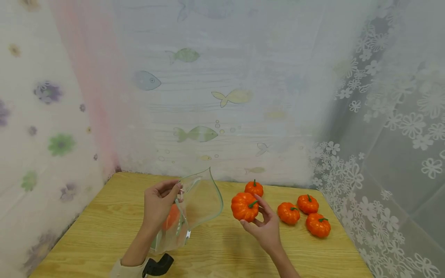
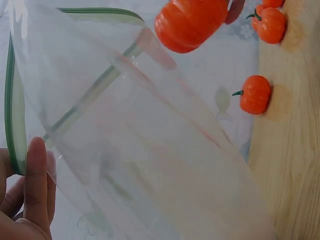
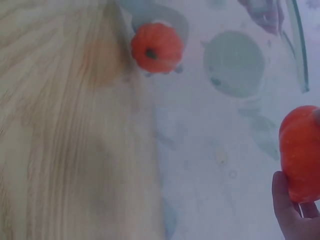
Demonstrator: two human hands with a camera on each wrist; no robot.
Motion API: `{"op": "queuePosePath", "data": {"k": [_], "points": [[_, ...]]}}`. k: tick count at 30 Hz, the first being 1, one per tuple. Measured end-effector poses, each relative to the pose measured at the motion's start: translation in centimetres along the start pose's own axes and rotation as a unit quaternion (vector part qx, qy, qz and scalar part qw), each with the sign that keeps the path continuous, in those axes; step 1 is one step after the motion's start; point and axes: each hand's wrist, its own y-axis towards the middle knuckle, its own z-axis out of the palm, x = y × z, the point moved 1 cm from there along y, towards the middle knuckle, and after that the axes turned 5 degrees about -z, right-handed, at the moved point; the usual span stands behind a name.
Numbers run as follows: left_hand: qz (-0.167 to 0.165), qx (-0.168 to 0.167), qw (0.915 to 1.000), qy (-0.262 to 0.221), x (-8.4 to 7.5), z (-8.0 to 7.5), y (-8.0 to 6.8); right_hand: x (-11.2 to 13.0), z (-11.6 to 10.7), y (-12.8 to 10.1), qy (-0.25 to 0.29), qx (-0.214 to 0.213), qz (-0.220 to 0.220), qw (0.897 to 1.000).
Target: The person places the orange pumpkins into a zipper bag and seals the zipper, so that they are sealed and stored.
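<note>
My left hand (image 1: 161, 202) pinches the rim of a clear plastic zip bag (image 1: 205, 200) with a green-edged mouth. The bag's mouth gapes toward the right. Something orange (image 1: 172, 218) shows blurrily through the lower part of the bag, partly behind the left hand. In the left wrist view, the raised bag (image 2: 150, 165) fills the middle. To the right of the bag, my right hand (image 1: 265, 227) grips a small orange toy pumpkin (image 1: 243, 207) with a green stem, held above the table and apart from the bag. The right wrist view shows this pumpkin (image 3: 300, 155) at its right edge.
Several more orange pumpkins stand on the wooden table (image 1: 114, 216): one (image 1: 254, 188) at the back behind the held one, and a group including one pumpkin (image 1: 288, 213) at the right. Patterned curtains (image 1: 215, 96) hang behind the table and along both sides.
</note>
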Motion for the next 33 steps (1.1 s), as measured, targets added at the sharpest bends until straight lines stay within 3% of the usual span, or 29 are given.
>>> {"op": "queuePosePath", "data": {"k": [9, 33], "points": [[0.002, 0.002, 1.0000, -0.006, 0.1, 0.1, 0.0, 2.4, 1.4, -0.5, 0.018, 0.030, -0.065, 0.997], [-0.010, -0.001, 0.9999, -0.010, -0.1, 0.2, 0.0, 5.6, 3.8, -0.5, 0.048, 0.097, -0.061, 0.992]]}}
